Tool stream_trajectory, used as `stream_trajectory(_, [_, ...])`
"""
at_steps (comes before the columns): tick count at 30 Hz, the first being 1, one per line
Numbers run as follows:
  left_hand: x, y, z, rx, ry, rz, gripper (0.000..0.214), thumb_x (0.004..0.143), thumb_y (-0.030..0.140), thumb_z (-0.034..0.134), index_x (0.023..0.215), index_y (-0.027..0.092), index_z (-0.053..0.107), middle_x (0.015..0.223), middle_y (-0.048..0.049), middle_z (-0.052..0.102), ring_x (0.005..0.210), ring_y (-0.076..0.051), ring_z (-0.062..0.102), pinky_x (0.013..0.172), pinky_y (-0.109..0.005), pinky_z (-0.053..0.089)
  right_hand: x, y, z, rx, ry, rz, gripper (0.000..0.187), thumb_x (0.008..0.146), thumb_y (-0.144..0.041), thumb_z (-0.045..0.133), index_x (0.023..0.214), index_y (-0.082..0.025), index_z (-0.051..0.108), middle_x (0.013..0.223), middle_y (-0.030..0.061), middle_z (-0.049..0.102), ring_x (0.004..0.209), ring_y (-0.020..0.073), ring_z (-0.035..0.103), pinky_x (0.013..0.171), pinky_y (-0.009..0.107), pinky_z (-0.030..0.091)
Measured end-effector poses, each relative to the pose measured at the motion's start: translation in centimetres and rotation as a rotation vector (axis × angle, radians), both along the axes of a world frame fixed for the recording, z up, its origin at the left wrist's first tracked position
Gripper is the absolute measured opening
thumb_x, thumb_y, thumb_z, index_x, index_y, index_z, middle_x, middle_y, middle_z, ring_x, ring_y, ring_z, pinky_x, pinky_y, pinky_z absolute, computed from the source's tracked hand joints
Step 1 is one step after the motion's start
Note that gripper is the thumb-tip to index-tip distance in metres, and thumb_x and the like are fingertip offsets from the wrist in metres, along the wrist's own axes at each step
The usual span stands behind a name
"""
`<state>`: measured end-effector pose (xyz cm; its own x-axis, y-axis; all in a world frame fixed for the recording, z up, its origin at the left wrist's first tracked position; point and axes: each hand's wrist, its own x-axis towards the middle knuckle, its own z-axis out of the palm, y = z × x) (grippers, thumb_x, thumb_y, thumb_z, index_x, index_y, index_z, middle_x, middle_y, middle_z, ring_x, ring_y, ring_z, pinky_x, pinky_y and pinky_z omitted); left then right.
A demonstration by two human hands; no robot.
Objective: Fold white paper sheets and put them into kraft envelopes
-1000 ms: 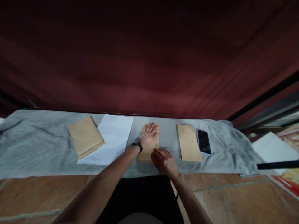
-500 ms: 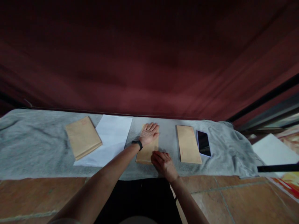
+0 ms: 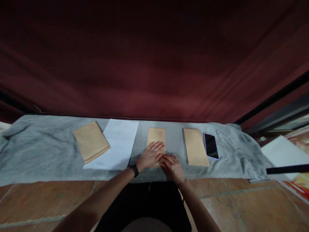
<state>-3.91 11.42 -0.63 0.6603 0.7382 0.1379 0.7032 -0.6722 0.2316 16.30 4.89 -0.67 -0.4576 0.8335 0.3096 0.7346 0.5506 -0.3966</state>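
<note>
A brown paper envelope (image 3: pixel 156 133) with a small red print lies in front of me on the grey cloth. My left hand (image 3: pixel 152 154), a black band on its wrist, lies flat across the envelope's lower half, fingers stretched out. My right hand (image 3: pixel 171 165) has its fingers bent together at the envelope's lower right corner and grips the edge there; its thumb is hidden. The fingertips of both hands meet or nearly meet. To the right lies another brown envelope (image 3: pixel 196 146). On the left a stack of brown envelopes (image 3: pixel 91 141) partly covers white paper (image 3: pixel 120 145).
A phone (image 3: pixel 211 146) with a light purple edge lies beside the right-hand envelope. The grey cloth (image 3: pixel 43 148) is wrinkled at both ends. Behind it hangs a dark red curtain (image 3: pixel 149 80). Brown floor tiles (image 3: pixel 256 203) and a white board (image 3: pixel 285 154) show at right.
My left hand has slid down the envelope toward me, uncovering its upper part and red print. My right hand stays near the lower right corner. The view has shifted slightly.
</note>
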Motion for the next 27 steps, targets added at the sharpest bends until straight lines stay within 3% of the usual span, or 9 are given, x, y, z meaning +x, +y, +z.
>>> stream_trajectory(6, [-1.0,-3.3,0.6,-0.018,-0.057,-0.011,0.048,0.105,0.032,0.036,0.152,0.02,0.041,0.156,-0.0063,0.046,0.148,-0.018,0.035,0.125,-0.042,0.024,0.1,0.2,-0.5,-0.009,0.075,-0.026,0.022,0.097,-0.03,0.063,0.118,-0.027,0.069,0.124,0.005,0.07,0.11,0.0223,0.064,0.097,0.04,0.049])
stream_trajectory(12, [-2.5,-5.5,0.1,-0.011,-0.201,0.05,0.04,0.1,0.026,0.049,0.14,0.022,0.054,0.147,-0.0065,0.056,0.139,-0.017,0.049,0.117,-0.039,0.041,0.4,0.5,-1.3,-0.004,0.069,-0.028,0.026,0.094,-0.029,0.065,0.12,-0.027,0.07,0.123,0.0061,0.071,0.111,0.0231,0.065,0.098,0.041,0.051])
stream_trajectory(19, [-3.4,-5.3,0.4,0.0,-0.147,0.014,0.037,0.098,0.024,0.053,0.135,0.019,0.057,0.142,-0.0098,0.061,0.135,-0.019,0.053,0.112,-0.038,0.047,0.6,0.5,-0.3,0.014,-0.044,0.031,0.026,0.097,-0.029,0.061,0.122,-0.025,0.069,0.126,0.0071,0.07,0.108,0.0222,0.067,0.097,0.04,0.052])
stream_trajectory(27, [-3.4,-5.2,0.2,0.052,0.015,-0.069,0.033,0.097,0.014,0.052,0.128,0.018,0.062,0.14,-0.0115,0.062,0.137,-0.022,0.052,0.116,-0.039,0.042,0.6,0.3,0.3,0.049,-0.11,0.078,0.028,0.099,-0.025,0.059,0.126,-0.027,0.067,0.129,0.0059,0.069,0.107,0.0214,0.067,0.096,0.04,0.052])
